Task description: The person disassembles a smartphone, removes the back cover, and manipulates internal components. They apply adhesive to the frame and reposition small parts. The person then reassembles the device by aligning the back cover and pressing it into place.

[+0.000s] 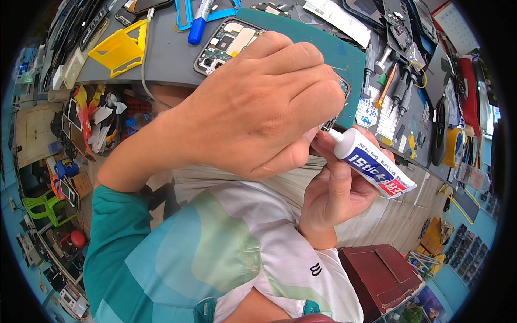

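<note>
My right hand [336,196] grips a white and blue glue tube [371,164], its pale nozzle tilted up and to the left. Closed like a fist, my left hand [285,102] is right beside the nozzle. Its fingertips are turned away, so whatever they pinch is hidden. Beyond my left hand lies an opened phone [229,46] with its circuit board and camera modules bare; my hand covers much of it. Part of a dark frame edge shows to the right of my knuckles. A green work mat [344,54] lies there too.
A yellow plastic stand [121,48] and a blue marker [200,24] are at the far left. Several screwdrivers [398,89] and written paper labels [367,110] lie on the right. A white cable [144,70] hangs over the table's near edge. A dark red box [379,277] stands below right.
</note>
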{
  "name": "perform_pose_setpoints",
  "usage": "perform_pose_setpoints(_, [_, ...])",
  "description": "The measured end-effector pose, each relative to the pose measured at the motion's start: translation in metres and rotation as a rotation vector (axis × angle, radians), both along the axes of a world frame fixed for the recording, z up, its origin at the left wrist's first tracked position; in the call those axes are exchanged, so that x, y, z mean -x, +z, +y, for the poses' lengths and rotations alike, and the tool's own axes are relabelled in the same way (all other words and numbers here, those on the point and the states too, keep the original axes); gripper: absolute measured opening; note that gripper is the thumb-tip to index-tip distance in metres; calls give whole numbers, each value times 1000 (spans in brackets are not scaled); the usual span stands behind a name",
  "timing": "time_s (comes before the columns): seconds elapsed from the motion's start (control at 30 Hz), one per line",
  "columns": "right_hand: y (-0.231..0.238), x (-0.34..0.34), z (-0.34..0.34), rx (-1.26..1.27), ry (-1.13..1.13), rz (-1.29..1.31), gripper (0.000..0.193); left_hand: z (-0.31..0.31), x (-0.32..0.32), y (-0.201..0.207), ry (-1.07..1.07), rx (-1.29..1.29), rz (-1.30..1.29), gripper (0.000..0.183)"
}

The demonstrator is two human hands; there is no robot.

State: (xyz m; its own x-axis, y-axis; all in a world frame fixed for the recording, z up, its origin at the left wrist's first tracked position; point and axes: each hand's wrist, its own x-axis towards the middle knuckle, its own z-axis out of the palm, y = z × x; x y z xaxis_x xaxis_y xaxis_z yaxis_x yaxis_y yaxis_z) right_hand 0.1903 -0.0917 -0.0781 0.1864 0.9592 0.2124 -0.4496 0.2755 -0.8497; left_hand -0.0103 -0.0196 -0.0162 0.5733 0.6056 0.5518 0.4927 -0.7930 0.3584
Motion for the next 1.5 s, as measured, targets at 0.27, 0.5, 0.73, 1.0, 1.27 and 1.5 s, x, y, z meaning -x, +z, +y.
perform_pose_setpoints(0.27, [0,0,1,5,11,-7,77,0,1,2,1,12,33,18])
perform_pose_setpoints(0.5, [1,-1,2,8,20,6,73,0,2,2,0,12,36,18])
perform_pose_setpoints(0.73, [3,-1,4,27,10,31,65,1,1,0,-6,4,19,18])
perform_pose_setpoints(1.0, [4,-1,5,15,26,26,63,1,2,1,-2,4,32,18])
perform_pose_setpoints(1.27, [-1,-3,4,-95,-26,-135,75,2,2,0,-6,-2,23,17])
perform_pose_setpoints(1.5, [2,-13,5,-58,0,-195,78,3,0,-2,-4,-4,-20,19])
